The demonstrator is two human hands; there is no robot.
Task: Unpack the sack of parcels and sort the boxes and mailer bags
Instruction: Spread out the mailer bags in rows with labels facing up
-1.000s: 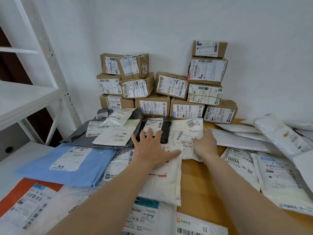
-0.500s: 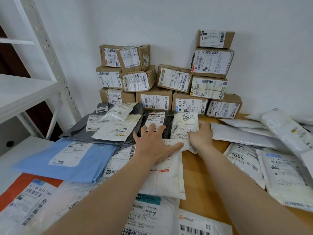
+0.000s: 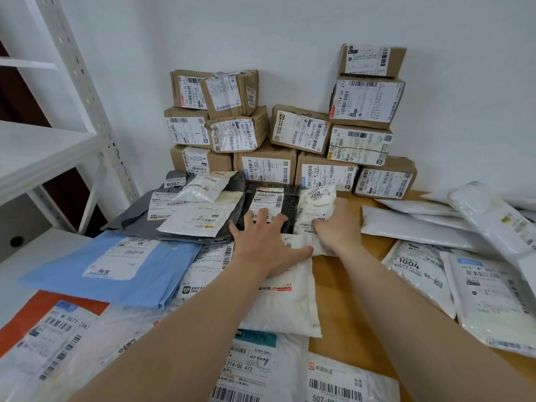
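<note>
head cam: left hand (image 3: pixel 266 245) flat, fingers spread, pressing the black mailer (image 3: pixel 291 207); right hand (image 3: pixel 338 227) beside it, clamped on the small white mailer (image 3: pixel 317 203), both just in front of the box stack (image 3: pixel 300 129). risk imo: slick bags overlap, so a hard shove slides the pile or knocks the boxes.

One head-worn wide-angle camera looks forward and down across the wooden counter (image 3: pixel 342 288) toward the white wall (image 3: pixel 290 30) and the stacked brown cardboard boxes (image 3: pixel 265 153). It sits close, so both forearms fill the lower frame.
</note>
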